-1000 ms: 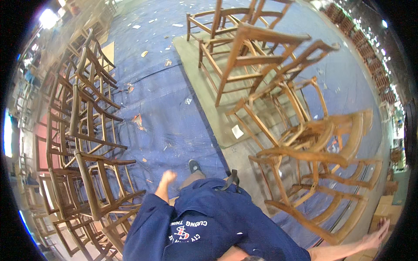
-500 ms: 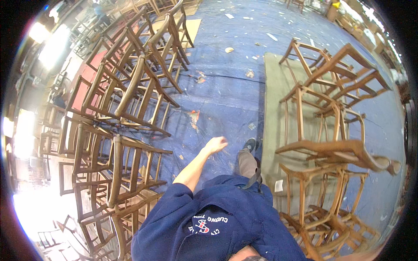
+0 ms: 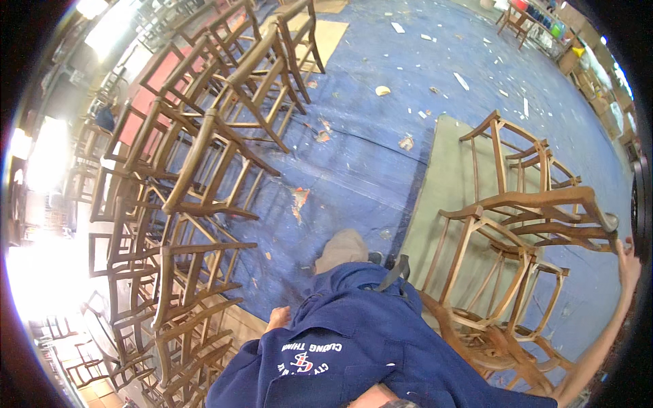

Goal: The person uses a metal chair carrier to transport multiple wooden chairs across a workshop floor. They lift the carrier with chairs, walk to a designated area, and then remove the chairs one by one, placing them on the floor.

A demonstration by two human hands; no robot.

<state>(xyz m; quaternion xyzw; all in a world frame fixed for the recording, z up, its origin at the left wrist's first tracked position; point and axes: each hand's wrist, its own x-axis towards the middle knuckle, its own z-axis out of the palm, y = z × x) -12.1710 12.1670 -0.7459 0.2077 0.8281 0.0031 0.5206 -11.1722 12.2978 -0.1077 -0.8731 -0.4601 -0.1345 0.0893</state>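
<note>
My left hand [image 3: 279, 317] hangs beside my body at the lower middle, fingers curled, with nothing visible in it. Out at the far right, my right arm is stretched so that my right hand [image 3: 628, 262] meets the end of a brown wooden chair frame [image 3: 544, 200]. Its fingers look apart, up against the end of the curved back; the picture's rim makes the contact hard to judge. That frame lies tipped over among others on a green mat. Closer to me, another wooden chair frame [image 3: 469, 262] stands on the same mat.
Rows of wooden chair frames [image 3: 211, 156] line the left side. A blue floor sheet [image 3: 354, 156] with scattered scraps runs between them and the green mat [image 3: 435, 183]. More chair parts [image 3: 503, 350] lie at my lower right. Cardboard boxes [image 3: 598, 102] stand along the far right.
My left hand has swung back from in front of me to my side. My right hand has come up from the lower right edge to the chair frame. I have stepped and turned slightly.
</note>
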